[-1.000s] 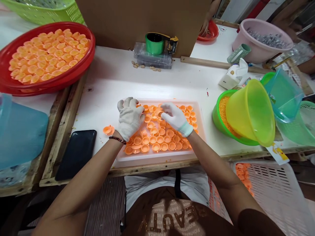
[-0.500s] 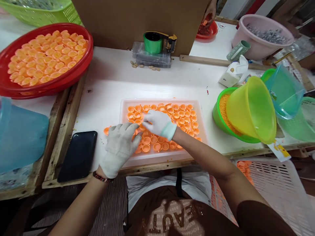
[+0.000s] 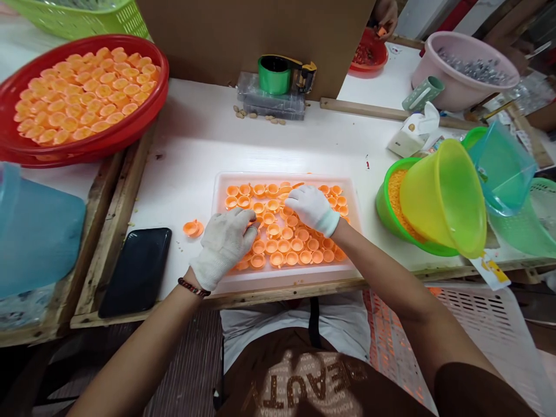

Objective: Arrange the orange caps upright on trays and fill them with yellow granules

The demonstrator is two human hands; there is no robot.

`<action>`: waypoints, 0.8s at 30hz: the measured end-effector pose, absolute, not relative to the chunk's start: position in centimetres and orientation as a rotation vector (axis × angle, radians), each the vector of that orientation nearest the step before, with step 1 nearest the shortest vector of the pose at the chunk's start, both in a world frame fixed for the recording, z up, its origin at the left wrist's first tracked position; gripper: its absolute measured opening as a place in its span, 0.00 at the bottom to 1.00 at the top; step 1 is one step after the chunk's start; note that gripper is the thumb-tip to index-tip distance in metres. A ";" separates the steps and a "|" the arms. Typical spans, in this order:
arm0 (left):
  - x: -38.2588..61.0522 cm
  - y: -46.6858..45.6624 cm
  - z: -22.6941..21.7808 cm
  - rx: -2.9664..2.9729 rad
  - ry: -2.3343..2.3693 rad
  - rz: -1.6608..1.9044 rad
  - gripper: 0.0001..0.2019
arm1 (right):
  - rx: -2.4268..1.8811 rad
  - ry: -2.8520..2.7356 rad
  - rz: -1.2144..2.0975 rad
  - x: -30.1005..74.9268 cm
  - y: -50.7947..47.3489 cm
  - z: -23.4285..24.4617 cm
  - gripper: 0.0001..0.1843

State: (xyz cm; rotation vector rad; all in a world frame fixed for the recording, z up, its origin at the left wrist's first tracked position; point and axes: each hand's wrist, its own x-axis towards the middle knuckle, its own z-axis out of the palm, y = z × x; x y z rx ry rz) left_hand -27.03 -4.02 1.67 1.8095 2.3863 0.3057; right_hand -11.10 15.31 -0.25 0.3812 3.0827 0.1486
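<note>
A shallow translucent white tray (image 3: pixel 286 282) lies in front of me, filled with small orange toy cups (image 3: pixel 284 246), mostly with their mouths up. My left hand (image 3: pixel 226 242), in a pale glove, reaches over the tray's left side. Its fingers are curled, with thumb and forefinger near each other beside the cups; what they grip is hidden. Over the upper right of the tray, my right hand (image 3: pixel 313 209), also gloved, bends its fingers down onto the cups. Its fingertips look closed, but I cannot make out what is in them. Outside the tray, orange pieces (image 3: pixel 193 228) lie left of it.
A red basin (image 3: pixel 161 87) of orange cups stands at left, above a phone (image 3: pixel 136 272). Green tape (image 3: pixel 274 75) sits on a clear box at the back. At right, a yellow bucket (image 3: pixel 460 197) leans in a green basin (image 3: pixel 384 229). Another person's hand (image 3: pixel 386 16) shows beyond the cardboard (image 3: pixel 252 35).
My right hand has moved right across the tray, away from my left hand. My left hand has shifted right and slightly up, uncovering the orange pieces on the table.
</note>
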 end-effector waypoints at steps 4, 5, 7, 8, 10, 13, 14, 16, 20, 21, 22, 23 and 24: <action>-27.3 -2.5 2.3 1.789 2.424 0.359 0.15 | 0.306 3.154 0.083 -9.9 15.5 -0.4 0.18; -27.4 -2.0 2.6 1.791 2.423 0.366 0.15 | 0.315 3.171 0.050 -9.8 15.6 -0.3 0.18; -27.5 -1.5 2.9 1.792 2.416 0.364 0.14 | 0.393 3.196 -0.001 -10.0 15.9 0.1 0.19; -27.6 -1.4 3.0 1.793 2.407 0.350 0.14 | 0.458 3.202 -0.009 -10.3 16.1 0.3 0.20; -27.5 -1.6 2.9 1.802 2.371 0.306 0.13 | 0.615 3.179 0.017 -11.1 16.7 0.8 0.21; -27.2 -2.6 2.3 1.817 2.299 0.236 0.12 | 0.730 3.091 0.092 -12.7 17.3 1.1 0.18; -27.1 -2.9 2.2 1.812 2.289 0.227 0.12 | 0.722 3.076 0.110 -13.1 17.4 1.1 0.17; -26.8 -3.3 2.0 1.785 2.302 0.234 0.13 | 0.651 3.074 0.133 -13.5 17.4 0.8 0.18; -26.5 -2.5 2.5 1.761 2.355 0.377 0.16 | 0.500 3.072 0.088 -12.5 17.8 0.2 0.18; -26.5 -2.0 2.6 1.784 2.354 0.398 0.16 | 0.498 3.074 0.051 -11.9 18.0 0.2 0.18; -26.5 -1.5 2.8 1.812 2.344 0.393 0.16 | 0.532 3.083 0.014 -11.2 18.3 0.4 0.19; -26.6 -1.0 3.0 1.840 2.331 0.363 0.15 | 0.595 3.099 -0.018 -10.5 18.6 0.7 0.20; -26.7 -0.5 3.1 1.859 2.314 0.316 0.14 | 0.684 3.116 -0.040 -9.8 18.9 1.0 0.22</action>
